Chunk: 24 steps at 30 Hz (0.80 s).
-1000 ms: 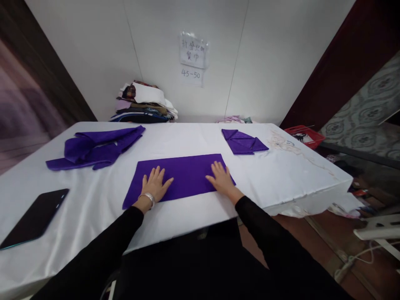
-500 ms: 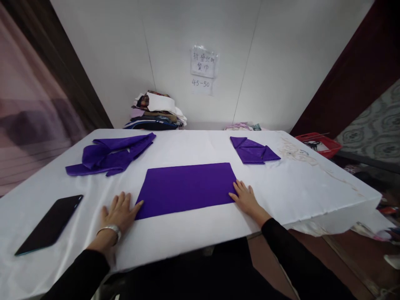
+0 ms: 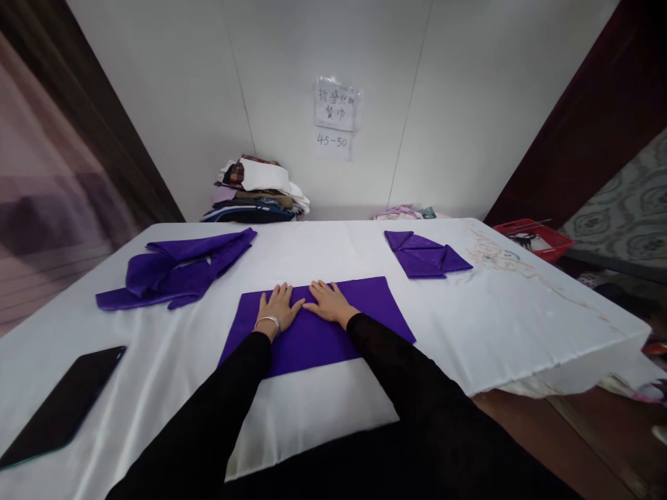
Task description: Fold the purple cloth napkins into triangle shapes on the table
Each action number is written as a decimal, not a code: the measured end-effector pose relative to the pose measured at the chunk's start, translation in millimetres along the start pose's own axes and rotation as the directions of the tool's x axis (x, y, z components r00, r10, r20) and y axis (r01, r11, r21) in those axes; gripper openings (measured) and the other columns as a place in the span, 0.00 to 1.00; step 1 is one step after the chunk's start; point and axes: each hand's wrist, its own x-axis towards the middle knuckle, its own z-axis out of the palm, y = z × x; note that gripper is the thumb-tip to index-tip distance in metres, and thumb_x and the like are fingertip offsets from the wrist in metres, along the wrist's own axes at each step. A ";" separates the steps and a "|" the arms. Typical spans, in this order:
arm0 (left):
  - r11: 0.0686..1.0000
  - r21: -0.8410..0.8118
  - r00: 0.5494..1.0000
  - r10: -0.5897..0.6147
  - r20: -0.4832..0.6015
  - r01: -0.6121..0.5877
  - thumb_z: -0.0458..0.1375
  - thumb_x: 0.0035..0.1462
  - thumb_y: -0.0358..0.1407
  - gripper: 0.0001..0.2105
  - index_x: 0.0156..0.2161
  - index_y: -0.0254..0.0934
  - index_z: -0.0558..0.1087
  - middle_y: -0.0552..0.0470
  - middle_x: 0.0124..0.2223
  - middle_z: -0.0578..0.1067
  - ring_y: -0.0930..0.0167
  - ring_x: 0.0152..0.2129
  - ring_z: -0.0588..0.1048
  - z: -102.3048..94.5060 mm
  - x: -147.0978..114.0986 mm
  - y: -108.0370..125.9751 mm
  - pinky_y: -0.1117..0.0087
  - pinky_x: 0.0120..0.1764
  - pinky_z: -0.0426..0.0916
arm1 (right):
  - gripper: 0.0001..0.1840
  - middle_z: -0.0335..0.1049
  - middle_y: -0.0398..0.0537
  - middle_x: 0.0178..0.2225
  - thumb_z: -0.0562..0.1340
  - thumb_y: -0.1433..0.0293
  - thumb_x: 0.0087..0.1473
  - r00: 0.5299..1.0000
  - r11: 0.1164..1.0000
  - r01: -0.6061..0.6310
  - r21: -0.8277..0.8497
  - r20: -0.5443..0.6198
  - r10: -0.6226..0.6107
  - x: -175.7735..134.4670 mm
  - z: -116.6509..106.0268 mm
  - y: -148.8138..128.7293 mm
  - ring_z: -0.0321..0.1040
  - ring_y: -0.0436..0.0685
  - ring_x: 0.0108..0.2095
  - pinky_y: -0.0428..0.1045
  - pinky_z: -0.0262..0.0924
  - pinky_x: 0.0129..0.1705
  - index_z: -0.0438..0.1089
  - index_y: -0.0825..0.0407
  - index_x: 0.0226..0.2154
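A purple cloth napkin (image 3: 307, 347), folded into a flat rectangle, lies in front of me on the white tablecloth (image 3: 323, 403). My left hand (image 3: 278, 307) rests flat near its far edge, left of the middle, fingers spread; a silver bracelet circles the wrist. Just to the right, my right hand (image 3: 328, 302) also lies flat on the cloth with fingers apart. The two thumbs nearly meet. Neither hand grips anything. Part of the napkin is hidden under my hands and black sleeves.
Loose purple cloth (image 3: 177, 271) lies crumpled at the left, and a folded purple napkin (image 3: 424, 255) at the back right. A dark tablet or phone (image 3: 65, 403) is at the near left. Stacked clothes (image 3: 260, 191) stand by the wall; a red basket (image 3: 552, 239) sits beyond the right edge.
Both hands have moved inward from the napkin's left and right sides to the middle of its far edge. The view has shifted slightly; the napkin stays flat.
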 end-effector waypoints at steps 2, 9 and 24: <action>1.000 -0.013 1.000 0.002 -0.010 -0.002 0.36 0.58 0.53 0.34 0.63 0.32 0.49 0.45 0.66 0.47 0.61 0.62 0.44 3.6 0.9 -4.7 0.49 0.59 0.41 | 0.37 0.41 0.52 0.64 0.40 0.48 0.58 0.994 0.994 -0.104 -0.029 -0.023 0.104 -10.6 -7.6 35.8 0.34 0.59 0.64 0.61 0.28 0.61 0.47 0.53 0.61; 1.000 -0.020 1.000 0.000 -0.007 0.000 0.35 0.58 0.54 0.35 0.63 0.32 0.49 0.46 0.66 0.46 0.62 0.62 0.43 6.4 1.5 -4.9 0.48 0.59 0.40 | 0.37 0.35 0.52 0.65 0.40 0.50 0.59 0.841 0.834 -0.542 -0.110 -0.061 0.538 -74.9 -44.5 147.9 0.30 0.58 0.64 0.61 0.27 0.61 0.43 0.54 0.62; 0.995 -0.056 0.996 -0.084 -0.009 0.084 0.47 0.58 0.39 0.21 0.55 0.35 0.64 0.40 0.57 0.65 0.59 0.55 0.60 -32.4 9.9 -63.3 0.56 0.54 0.52 | 0.27 0.52 0.52 0.61 0.51 0.59 0.57 0.980 0.986 -0.150 0.071 -0.124 0.158 -141.9 -31.1 83.7 0.41 0.60 0.63 0.63 0.37 0.60 0.56 0.49 0.58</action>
